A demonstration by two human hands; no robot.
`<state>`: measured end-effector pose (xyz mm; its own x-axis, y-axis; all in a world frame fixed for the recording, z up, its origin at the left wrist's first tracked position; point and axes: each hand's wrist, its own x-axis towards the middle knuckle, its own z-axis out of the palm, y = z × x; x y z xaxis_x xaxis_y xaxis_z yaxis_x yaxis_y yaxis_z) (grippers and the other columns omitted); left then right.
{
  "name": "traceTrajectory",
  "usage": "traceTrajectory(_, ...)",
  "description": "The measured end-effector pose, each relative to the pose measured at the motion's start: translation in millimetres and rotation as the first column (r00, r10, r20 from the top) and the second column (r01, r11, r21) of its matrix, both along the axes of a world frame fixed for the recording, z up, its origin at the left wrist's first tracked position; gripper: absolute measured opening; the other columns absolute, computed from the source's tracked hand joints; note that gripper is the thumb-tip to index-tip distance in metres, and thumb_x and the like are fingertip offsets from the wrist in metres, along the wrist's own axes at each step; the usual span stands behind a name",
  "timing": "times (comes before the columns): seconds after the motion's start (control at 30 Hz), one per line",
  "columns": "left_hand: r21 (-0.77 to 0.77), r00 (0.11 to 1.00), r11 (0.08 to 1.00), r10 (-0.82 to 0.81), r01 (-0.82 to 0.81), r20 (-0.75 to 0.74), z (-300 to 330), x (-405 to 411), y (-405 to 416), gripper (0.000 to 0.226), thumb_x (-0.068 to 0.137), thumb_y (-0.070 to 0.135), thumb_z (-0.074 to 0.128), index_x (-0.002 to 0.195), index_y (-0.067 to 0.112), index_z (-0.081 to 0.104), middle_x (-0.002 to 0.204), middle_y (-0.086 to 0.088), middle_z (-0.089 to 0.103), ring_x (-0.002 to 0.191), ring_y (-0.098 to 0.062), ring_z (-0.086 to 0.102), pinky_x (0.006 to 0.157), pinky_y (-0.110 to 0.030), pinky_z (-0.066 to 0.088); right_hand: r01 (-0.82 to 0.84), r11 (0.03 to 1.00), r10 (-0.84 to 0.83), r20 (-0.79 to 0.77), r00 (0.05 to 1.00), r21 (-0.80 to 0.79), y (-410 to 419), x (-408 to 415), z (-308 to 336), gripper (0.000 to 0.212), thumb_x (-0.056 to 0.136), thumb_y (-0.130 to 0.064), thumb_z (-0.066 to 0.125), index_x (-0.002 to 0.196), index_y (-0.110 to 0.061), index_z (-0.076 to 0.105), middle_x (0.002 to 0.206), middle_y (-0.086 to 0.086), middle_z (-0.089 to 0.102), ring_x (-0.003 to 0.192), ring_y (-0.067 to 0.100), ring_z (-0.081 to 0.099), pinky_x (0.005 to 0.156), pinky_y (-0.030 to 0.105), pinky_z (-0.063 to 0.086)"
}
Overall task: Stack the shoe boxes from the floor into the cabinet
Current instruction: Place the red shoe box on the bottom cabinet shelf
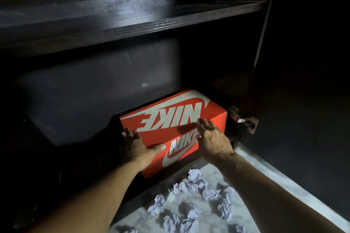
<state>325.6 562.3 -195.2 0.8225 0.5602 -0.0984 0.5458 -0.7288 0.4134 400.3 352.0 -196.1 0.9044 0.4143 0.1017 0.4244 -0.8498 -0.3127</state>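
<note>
An orange shoe box (170, 117) with white lettering lies on the bottom level of a dark cabinet (132, 22), toward its right side. My left hand (138, 145) presses flat against the box's near-left corner, thumb across the front face. My right hand (212, 138) rests flat on the near-right top edge with fingers spread. Neither hand wraps around the box. No other shoe box shows in this view.
A dark shelf board runs across above the box. A door hinge (244, 119) sits right of the box, on the open cabinet door (303, 119). Several crumpled paper balls (191, 198) lie on the pale marbled floor (251, 168) in front of the cabinet.
</note>
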Motion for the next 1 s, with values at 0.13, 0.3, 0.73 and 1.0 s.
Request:
traceTrajectory(0.13, -0.035, 1.0, 0.999, -0.008, 0.008, -0.014, -4.6, 19.6, 17.9, 0.112, 0.078, 0.072, 0.054, 0.154, 0.016, -0.005, 0.16, -0.005, -0.022, 0.144, -0.023, -0.027, 0.12, -0.051, 0.001, -0.024, 0.997, 0.027, 0.04, 0.999, -0.069, 11.9, 16.6, -6.1, 0.061, 0.099, -0.018, 0.034, 0.155, -0.018, 0.007, 0.163, 0.01, 0.006, 0.15, 0.028, 0.001, 0.12, 0.044, 0.006)
traceTrajectory(0.3, -0.042, 1.0, 0.999, -0.012, 0.012, 0.001, -10.0, 33.6, 28.7, 0.11, 0.079, 0.071, 0.055, 0.154, 0.017, -0.005, 0.16, -0.003, -0.022, 0.144, -0.023, -0.026, 0.12, -0.052, 0.003, -0.017, 0.999, 0.018, 0.005, 1.0, -0.048, 25.7, 31.8, -7.9, 0.063, 0.099, -0.022, 0.04, 0.155, -0.019, 0.009, 0.163, 0.009, 0.007, 0.15, 0.03, 0.003, 0.12, 0.045, 0.007)
traceTrajectory(0.73, 0.257, 0.998, 0.966, 0.017, 0.001, -0.067, 12.5, 36.4, 8.2, 0.096, 0.086, 0.065, 0.051, 0.155, 0.019, 0.004, 0.162, -0.013, -0.01, 0.147, -0.032, -0.018, 0.113, -0.057, -0.011, -0.036, 0.999, 0.036, -0.216, 0.976, 0.003, -28.5, 1.8, 49.5, 0.058, 0.089, -0.021, 0.046, 0.145, -0.029, 0.037, 0.141, 0.011, 0.053, 0.117, 0.031, 0.058, 0.093, 0.038, 0.051)
traceTrajectory(1.0, -0.218, 0.935, 0.91, -0.353, 0.353, 0.041, 92.7, 5.7, -126.5, 0.08, 0.083, 0.051, 0.066, 0.145, 0.012, 0.036, 0.152, -0.012, 0.036, 0.137, -0.032, 0.037, 0.112, -0.041, 0.032, 0.097, 0.982, -0.131, -0.215, 0.968, -0.161, -153.3, -81.8, 145.4, 0.055, 0.086, -0.04, 0.06, 0.139, -0.026, 0.049, 0.129, 0.007, 0.064, 0.119, 0.027, 0.059, 0.099, 0.037, 0.048)
